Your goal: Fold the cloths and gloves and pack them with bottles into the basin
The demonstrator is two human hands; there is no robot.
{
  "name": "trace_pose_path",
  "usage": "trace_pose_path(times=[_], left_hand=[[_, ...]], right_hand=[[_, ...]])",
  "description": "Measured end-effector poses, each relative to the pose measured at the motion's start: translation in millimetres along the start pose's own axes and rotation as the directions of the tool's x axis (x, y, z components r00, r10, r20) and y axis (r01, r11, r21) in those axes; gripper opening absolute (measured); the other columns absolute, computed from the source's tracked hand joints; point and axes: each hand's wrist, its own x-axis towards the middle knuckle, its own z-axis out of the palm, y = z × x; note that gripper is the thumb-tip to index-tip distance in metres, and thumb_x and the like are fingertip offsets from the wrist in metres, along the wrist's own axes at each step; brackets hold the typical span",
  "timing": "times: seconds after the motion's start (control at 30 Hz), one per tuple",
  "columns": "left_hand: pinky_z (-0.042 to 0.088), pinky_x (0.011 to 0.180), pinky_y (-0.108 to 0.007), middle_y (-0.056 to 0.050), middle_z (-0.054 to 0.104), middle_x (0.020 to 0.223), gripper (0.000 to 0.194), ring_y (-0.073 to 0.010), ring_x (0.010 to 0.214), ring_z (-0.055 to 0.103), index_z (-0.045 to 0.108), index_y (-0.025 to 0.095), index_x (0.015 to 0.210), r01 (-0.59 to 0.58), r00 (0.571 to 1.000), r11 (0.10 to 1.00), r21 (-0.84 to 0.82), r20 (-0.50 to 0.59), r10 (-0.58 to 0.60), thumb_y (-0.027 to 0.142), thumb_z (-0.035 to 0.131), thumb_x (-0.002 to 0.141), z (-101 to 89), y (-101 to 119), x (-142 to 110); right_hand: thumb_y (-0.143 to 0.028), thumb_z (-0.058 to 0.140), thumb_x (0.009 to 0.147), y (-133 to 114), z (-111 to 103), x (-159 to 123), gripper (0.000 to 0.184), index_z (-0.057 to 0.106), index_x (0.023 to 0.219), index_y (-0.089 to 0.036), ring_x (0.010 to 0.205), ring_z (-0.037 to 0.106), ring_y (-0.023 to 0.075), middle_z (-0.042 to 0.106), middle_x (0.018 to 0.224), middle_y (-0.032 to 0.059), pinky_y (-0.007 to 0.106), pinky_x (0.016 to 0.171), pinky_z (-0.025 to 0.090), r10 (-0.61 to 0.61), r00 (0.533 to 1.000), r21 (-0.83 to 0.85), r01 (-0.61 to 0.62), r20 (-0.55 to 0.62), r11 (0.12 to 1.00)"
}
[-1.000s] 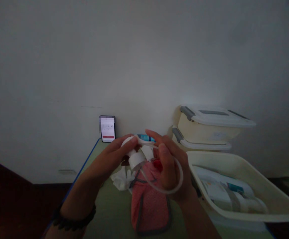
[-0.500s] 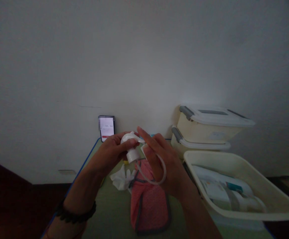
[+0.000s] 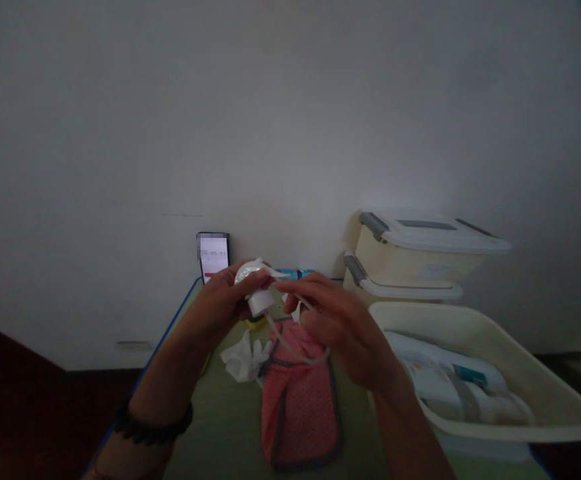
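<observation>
My left hand (image 3: 223, 297) is closed around a white trigger spray head (image 3: 259, 303), its thumb across the top. The nozzle or lever side points right. From the collar a clear dip tube (image 3: 290, 350) hangs down and curves back up toward my right hand (image 3: 338, 323). The right index finger reaches to the trigger side, while its other fingers are curled. Something white shows between those fingers and the thumb; I cannot tell what it is. Below the hands, a pink cloth with grey edging (image 3: 305, 413) lies on the table, beside a crumpled white tissue (image 3: 244, 358).
A phone (image 3: 214, 259) with a running timer leans on the wall. To the right, an open cream bin (image 3: 470, 320) holds white bottles or packs. Behind it stand two stacked lidded boxes (image 3: 415, 257). A yellow item (image 3: 256, 324) sits beneath the spray head. The green table (image 3: 220, 427) has a blue edge.
The spray head has shifted slightly left and tilted in my left hand. My right hand has turned, its raised fingers coming down toward the trigger side, and the tube's loop has moved.
</observation>
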Motion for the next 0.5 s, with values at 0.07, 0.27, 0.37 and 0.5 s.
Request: trace_pose_path(times=[0.07, 0.27, 0.37, 0.5], left_hand=[[0.04, 0.05, -0.018, 0.002, 0.059, 0.067, 0.027, -0.0081, 0.056, 0.051, 0.06, 0.016, 0.074, -0.036, 0.999, 0.999, -0.025, -0.039, 0.035, 0.039, 0.074, 0.069, 2.0, 0, 0], [0.042, 0.054, -0.018, 0.004, 0.055, 0.065, 0.019, -0.008, 0.058, 0.051, 0.059, 0.018, 0.072, -0.083, 0.988, 0.992, -0.092, -0.136, 0.07, 0.034, 0.064, 0.078, 10.3, 5, -5], [0.044, 0.057, -0.018, 0.002, 0.057, 0.067, 0.02, -0.0095, 0.063, 0.053, 0.06, 0.016, 0.072, -0.087, 0.985, 0.989, -0.118, -0.159, 0.068, 0.035, 0.067, 0.074, 12.0, 7, -8], [0.04, 0.05, -0.018, 0.003, 0.055, 0.067, 0.027, -0.0089, 0.058, 0.049, 0.06, 0.018, 0.077, -0.08, 0.986, 0.997, 0.021, -0.144, 0.082, 0.044, 0.063, 0.077, 9.7, 4, -10]], right_hand=[[-0.023, 0.041, 0.092, 0, 3, 1, 0.034, 0.059, 0.121, -0.021, 0.078, 0.057, 0.0125, 0.06, 0.09, 0.0032, 0.028, 0.07, 0.048, 0.092, 0.994, -0.061, -0.096, -0.054, 0.994], [-0.03, 0.035, 0.096, -10, 10, 0, 0.032, 0.057, 0.112, -0.012, 0.055, 0.054, 0.0127, 0.059, 0.064, 0.0005, 0.026, 0.054, 0.039, 0.342, 0.902, -0.312, -0.416, -0.264, 0.854], [-0.033, 0.034, 0.096, -18, 15, -2, 0.032, 0.056, 0.081, -0.017, 0.05, 0.049, 0.012, 0.053, 0.058, -0.0014, 0.026, 0.05, 0.03, 0.337, 0.91, -0.432, -0.412, -0.241, 0.803], [-0.035, 0.029, 0.098, -21, 24, -3, 0.035, 0.051, 0.076, -0.019, 0.052, 0.048, 0.0116, 0.051, 0.058, -0.0021, 0.027, 0.052, 0.026, 0.243, 0.945, -0.446, -0.319, -0.22, 0.836]])
